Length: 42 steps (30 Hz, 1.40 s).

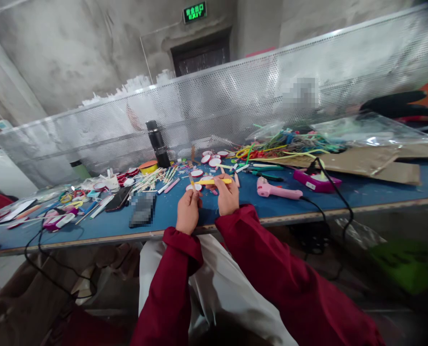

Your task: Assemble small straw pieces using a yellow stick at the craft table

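Over the front of the blue table, my left hand is closed on a thin tan stick that points up from its fingers. Beside it, my right hand grips a slim yellow tool, shaped like a pen or craft knife. The tool lies nearly level, its left tip close to the stick; whether they touch I cannot tell. Round red-and-white pieces lie behind my hands. To the right of my right hand rests a pink glue gun.
A black bottle stands at the back, near a perforated metal screen. Pliers, a purple box with black cables and a cardboard sheet lie right. A phone and craft sticks are left. Another person's hand shows at the left edge.
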### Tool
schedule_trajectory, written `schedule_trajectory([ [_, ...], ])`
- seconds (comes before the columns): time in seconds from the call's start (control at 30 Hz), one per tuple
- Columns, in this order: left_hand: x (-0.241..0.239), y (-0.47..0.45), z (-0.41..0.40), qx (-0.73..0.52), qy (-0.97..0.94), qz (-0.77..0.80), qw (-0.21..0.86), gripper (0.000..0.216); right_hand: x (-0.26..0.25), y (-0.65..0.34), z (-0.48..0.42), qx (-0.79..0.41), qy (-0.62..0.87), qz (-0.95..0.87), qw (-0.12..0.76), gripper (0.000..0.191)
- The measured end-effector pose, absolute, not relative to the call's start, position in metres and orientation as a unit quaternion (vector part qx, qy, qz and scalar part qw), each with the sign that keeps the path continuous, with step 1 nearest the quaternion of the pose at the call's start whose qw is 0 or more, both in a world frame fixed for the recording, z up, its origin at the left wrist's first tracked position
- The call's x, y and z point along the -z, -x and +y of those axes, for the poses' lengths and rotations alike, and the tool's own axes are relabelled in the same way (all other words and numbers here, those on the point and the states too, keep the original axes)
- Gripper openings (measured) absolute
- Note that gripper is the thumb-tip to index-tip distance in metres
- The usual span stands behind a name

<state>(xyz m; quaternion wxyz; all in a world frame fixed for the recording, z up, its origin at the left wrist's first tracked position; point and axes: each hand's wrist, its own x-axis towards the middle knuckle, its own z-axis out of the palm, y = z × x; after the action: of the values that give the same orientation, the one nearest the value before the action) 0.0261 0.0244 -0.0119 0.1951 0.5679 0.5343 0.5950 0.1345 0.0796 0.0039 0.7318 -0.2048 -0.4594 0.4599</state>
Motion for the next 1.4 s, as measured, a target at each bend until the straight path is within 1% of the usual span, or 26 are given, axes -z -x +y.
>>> schedule_trajectory([
  [0.43, 0.0127, -0.0257, 0.0252, -0.599, -0.568, 0.530, 0.197, 0.027, -0.0030, -0.1352, 0.0805, -0.452, 0.199, -0.462, 0.737, 0.021],
  [0.93, 0.0172, -0.0243, 0.0273, -0.614, -0.558, 0.497, 0.253, 0.027, -0.0003, -0.1351, 0.0819, -0.452, 0.191, -0.472, 0.733, 0.021],
  [1.23, 0.0138, -0.0256, 0.0254, -0.610, -0.565, 0.500, 0.241, 0.023, -0.0014, -0.1351, 0.0803, -0.455, 0.182, -0.465, 0.737, 0.020],
  [1.4, 0.0165, -0.0246, 0.0269, -0.612, -0.566, 0.498, 0.238, 0.023, -0.0015, -0.1352, 0.0807, -0.455, 0.183, -0.467, 0.736, 0.023],
])
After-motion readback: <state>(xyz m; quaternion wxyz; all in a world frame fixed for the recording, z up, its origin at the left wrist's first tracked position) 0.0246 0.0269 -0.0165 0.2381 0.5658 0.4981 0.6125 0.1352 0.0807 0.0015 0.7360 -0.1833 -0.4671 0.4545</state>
